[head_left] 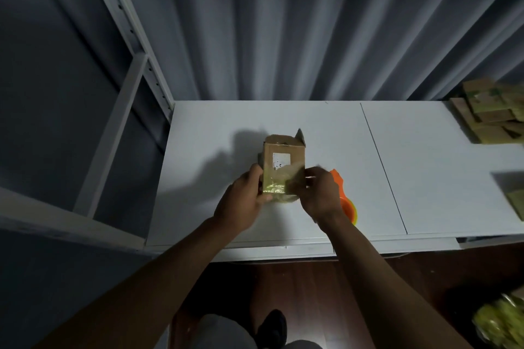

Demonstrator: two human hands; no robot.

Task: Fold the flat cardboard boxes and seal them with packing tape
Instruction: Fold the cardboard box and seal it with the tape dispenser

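Held just above the white bench (312, 122), the small cardboard box (284, 163) looks light, stiff-walled but crushable, with slick tape at its near end, so the left hand (241, 201) and right hand (319, 195), fingers curled on its sides, suit it.

Looked like a small packing/stockroom setup, maybe improvised in a home room. Evidence: white counter (283, 116) used as a work surface, bare slotted metal shelving rack (133, 45) at left, grey curtain (283, 22) hung behind instead of a wall. Pile of small cardboard boxes (487, 110) stacked at the counter's far right, more flat cardboard (514, 201) at the right edge. Orange tape dispenser (347, 201) lay on the counter. Dark wood floor (312, 286) below. Dim lighting, no signage or shop fittings.
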